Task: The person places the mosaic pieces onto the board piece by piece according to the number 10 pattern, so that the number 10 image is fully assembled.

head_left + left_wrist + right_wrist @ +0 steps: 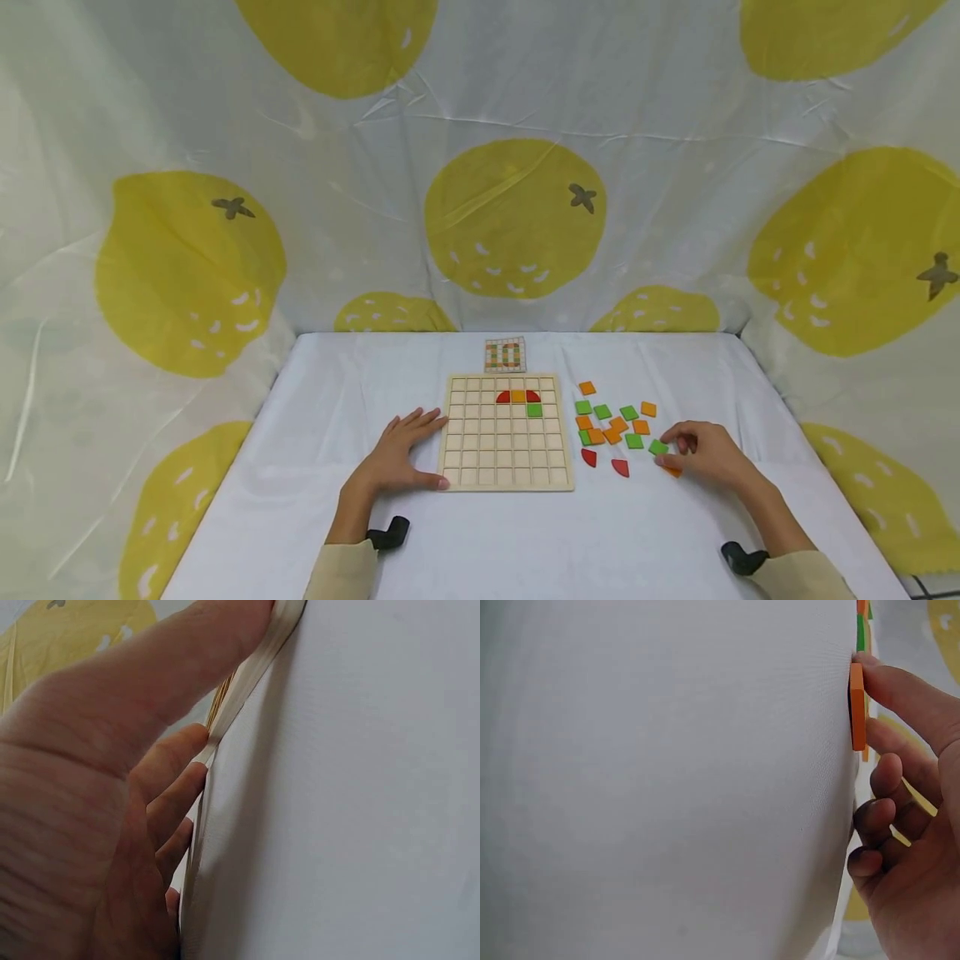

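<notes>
My left hand (405, 451) rests at the left edge of the wooden grid board (502, 450), fingers spread, thumb at its near corner. In the left wrist view, the thumb (150, 675) lies against the board's edge. On the board are two red quarter-round tiles (503, 397), an orange square tile (518, 397) between them and a green square tile (534, 410) below the right one. My right hand (705, 454) pinches another green tile (658, 447) between thumb and index finger. An orange tile (857, 709) lies beside the thumb, partly hidden by the hand in the head view.
Loose orange (618, 424), green (634, 441) and red (620, 467) tiles lie between the board and my right hand. A small pattern card (505, 355) stands behind the board. Lemon-printed cloth (517, 308) hangs around the white table (510, 542).
</notes>
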A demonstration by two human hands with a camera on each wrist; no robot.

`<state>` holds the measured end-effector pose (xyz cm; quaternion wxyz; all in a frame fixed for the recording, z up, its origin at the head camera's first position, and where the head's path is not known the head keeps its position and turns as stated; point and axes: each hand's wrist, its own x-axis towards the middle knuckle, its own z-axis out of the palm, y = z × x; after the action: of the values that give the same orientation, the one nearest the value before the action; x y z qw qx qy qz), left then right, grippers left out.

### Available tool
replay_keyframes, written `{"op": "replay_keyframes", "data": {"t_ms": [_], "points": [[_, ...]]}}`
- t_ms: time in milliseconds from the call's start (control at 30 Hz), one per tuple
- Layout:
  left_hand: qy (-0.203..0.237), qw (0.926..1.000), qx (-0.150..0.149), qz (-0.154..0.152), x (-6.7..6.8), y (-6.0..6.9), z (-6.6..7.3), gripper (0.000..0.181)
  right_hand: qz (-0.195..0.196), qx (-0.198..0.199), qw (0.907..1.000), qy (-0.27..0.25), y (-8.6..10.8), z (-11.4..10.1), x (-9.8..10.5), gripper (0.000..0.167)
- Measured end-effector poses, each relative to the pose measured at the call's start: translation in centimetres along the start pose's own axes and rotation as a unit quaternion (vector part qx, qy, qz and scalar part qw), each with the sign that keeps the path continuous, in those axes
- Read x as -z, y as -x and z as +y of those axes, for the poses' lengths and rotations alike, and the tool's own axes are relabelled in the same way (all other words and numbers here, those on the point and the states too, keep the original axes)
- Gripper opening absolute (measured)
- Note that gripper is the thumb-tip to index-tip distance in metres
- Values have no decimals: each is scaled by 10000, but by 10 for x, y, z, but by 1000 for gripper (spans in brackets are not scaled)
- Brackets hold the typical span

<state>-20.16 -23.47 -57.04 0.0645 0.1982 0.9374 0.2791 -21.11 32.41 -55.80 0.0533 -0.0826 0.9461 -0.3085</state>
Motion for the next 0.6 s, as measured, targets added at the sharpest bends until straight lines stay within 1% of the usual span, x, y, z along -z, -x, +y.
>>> {"op": "replay_keyframes", "data": {"t_ms": [67, 233, 433, 600], "points": [[7, 10000, -1, 16, 0, 0, 0, 109, -21, -71, 10000, 8, 0, -1, 0, 30], [48, 10000, -4, 86, -3, 0, 1, 109, -19, -70, 10000, 10, -4, -2, 3, 23], [57, 9999, 32, 98, -4, 0, 1, 110, -93, 175, 9998, -45, -7, -7, 6, 22], [-15, 9999, -65, 123, -1, 1, -1, 109, -18, 302, 9995, -102, -15, -13, 3, 20]]}}
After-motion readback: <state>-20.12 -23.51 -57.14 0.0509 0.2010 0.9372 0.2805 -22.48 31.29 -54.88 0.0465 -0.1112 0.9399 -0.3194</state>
